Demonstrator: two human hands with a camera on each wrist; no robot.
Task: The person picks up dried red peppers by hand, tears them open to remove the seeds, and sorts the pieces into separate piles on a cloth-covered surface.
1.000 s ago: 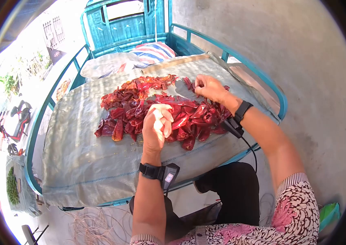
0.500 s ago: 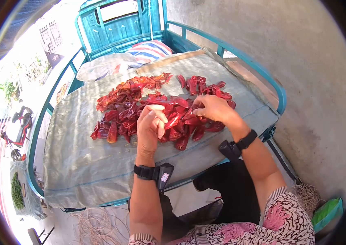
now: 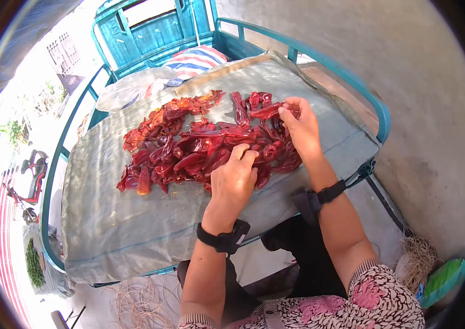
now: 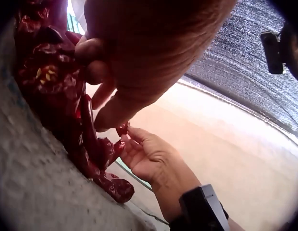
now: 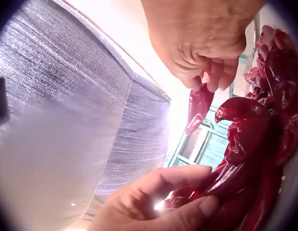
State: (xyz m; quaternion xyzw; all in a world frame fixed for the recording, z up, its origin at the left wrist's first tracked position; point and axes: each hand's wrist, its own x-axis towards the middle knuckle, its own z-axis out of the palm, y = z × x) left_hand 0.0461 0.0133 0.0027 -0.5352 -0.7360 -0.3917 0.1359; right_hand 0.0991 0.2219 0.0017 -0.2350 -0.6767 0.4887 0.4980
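Observation:
Wrinkled dark red peppers [image 3: 202, 145] lie in a broad pile on a grey-green sheet [image 3: 117, 219]. My right hand [image 3: 303, 129] is raised over the right side of the pile and pinches a red pepper [image 5: 199, 110] between thumb and fingertips; the pepper hangs down from them in the right wrist view. Lower and nearer to me, my left hand [image 3: 232, 181] reaches into the front of the pile. Its thumb and index finger close round a red pepper [image 5: 223, 180] there. The left palm hides part of the pile in the head view.
Flattened orange-red pieces [image 3: 158, 120] lie at the pile's far left, and several whole peppers [image 3: 240, 108] at its far right. Teal cart rails [image 3: 347, 77] border the sheet. Behind it are a striped sack [image 3: 196, 59] and a pale bag [image 3: 131, 90].
The left hand has lowered from above the pile to its front peppers. The right hand went from the far edge down into the pile, then rose to the right with a pepper.

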